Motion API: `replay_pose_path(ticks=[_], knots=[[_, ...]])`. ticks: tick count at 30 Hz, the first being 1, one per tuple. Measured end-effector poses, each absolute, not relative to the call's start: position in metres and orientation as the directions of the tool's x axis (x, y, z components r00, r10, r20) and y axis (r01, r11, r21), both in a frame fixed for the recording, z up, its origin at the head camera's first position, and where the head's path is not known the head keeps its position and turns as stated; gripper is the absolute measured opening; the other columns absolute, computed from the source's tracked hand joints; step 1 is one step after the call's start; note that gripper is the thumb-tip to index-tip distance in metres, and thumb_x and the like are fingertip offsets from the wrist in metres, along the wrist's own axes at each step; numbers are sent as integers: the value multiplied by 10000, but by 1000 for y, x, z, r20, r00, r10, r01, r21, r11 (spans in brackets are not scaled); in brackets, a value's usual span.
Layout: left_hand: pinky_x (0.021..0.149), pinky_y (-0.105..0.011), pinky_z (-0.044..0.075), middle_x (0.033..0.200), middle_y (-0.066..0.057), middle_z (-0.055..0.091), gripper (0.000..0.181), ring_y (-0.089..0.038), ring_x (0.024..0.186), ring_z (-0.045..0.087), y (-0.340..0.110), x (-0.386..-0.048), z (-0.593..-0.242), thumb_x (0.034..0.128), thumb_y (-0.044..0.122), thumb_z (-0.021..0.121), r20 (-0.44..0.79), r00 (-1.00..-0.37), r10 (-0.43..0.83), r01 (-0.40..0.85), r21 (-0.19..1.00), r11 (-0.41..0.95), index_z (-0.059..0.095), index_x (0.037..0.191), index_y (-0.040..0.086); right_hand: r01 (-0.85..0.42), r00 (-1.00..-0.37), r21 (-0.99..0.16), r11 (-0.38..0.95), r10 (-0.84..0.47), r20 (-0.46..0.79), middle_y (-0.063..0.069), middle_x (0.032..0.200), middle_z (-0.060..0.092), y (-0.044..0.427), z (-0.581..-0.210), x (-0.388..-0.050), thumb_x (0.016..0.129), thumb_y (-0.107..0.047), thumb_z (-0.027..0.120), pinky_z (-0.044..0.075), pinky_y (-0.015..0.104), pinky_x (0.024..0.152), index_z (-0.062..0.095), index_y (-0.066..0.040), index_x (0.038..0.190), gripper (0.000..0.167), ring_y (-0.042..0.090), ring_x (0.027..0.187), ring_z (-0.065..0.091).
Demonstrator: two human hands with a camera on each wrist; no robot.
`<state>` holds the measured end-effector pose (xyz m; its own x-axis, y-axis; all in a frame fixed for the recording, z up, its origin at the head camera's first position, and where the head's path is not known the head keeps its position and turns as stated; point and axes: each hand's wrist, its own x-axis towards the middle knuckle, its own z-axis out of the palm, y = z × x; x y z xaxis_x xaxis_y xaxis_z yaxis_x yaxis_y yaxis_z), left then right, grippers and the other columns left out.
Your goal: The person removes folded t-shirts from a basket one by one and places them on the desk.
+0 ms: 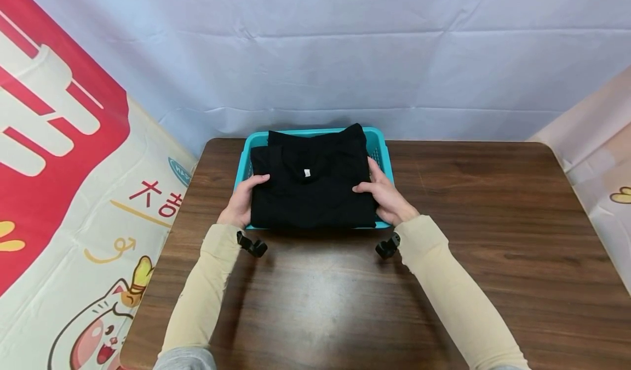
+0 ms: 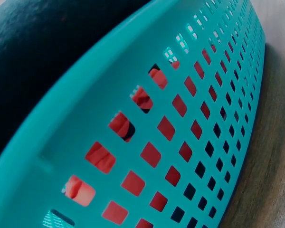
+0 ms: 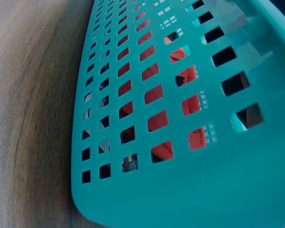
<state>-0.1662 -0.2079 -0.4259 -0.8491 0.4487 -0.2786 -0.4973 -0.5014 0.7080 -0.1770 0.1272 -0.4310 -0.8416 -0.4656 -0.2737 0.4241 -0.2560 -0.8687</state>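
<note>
two cream, softly wrinkled sleeves (image 1: 199,290) reach forward, a small black device (image 1: 254,246) at each wrist. the left hand (image 1: 240,203) pinches one side of a folded black shirt (image 1: 315,203), thumb flat on top, other fingers hidden under the cloth; the right hand (image 1: 386,197) grips the opposite side, thumb on top, one finger along the edge. the shirt, matte, roughly rectangular, with a white neck tag (image 1: 307,172), lies over the mouth of a turquoise plastic basket (image 1: 386,159) with square-holed walls; red material (image 2: 152,154) shows through. folding looks done; settling it inside and letting go seem left. around it spreads a glossy wood-grain table (image 1: 493,222); beyond hangs a creased, pale cloth backdrop (image 1: 345,74).
</note>
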Motion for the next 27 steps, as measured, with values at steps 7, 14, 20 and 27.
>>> replay_pose_path(ticks=[7, 14, 20, 27], knots=[[829, -304, 526, 1040, -34, 633, 236, -180, 906, 626, -208, -166, -425, 1042, 156, 332, -260, -854, 451, -496, 670, -552, 550, 1093, 83, 446, -845, -855, -264, -438, -305, -154, 1619, -42, 129, -430, -174, 945, -22, 518, 566, 305, 825, 40, -439, 1526, 860, 123, 1122, 592], [857, -300, 522, 1087, -28, 622, 221, -172, 949, 619, -207, -164, -418, 1042, 160, 343, -240, -834, 496, -512, 669, -538, 537, 1122, 90, 428, -855, -856, -289, -436, -280, -123, 1622, 11, 131, -424, -170, 949, -27, 526, 571, 314, 814, 97, -404, 1531, 816, 121, 1066, 626], [851, -305, 525, 1086, -27, 631, 236, -172, 947, 626, -201, -162, -406, 1037, 137, 336, -227, -843, 488, -476, 737, -480, 562, 1088, 92, 398, -868, -864, -308, -430, -246, -129, 1619, 13, 136, -419, -169, 944, -4, 521, 573, 309, 805, 95, -386, 1537, 825, 116, 1049, 645], [839, -301, 540, 1110, -3, 633, 165, -158, 949, 645, -195, -160, -400, 1001, 128, 447, -226, -866, 445, -414, 823, -389, 542, 1136, 136, 369, -879, -875, -313, -424, -219, 69, 1535, 320, 142, -413, -168, 937, 34, 510, 584, 338, 767, 194, -359, 1519, 769, 145, 976, 685]])
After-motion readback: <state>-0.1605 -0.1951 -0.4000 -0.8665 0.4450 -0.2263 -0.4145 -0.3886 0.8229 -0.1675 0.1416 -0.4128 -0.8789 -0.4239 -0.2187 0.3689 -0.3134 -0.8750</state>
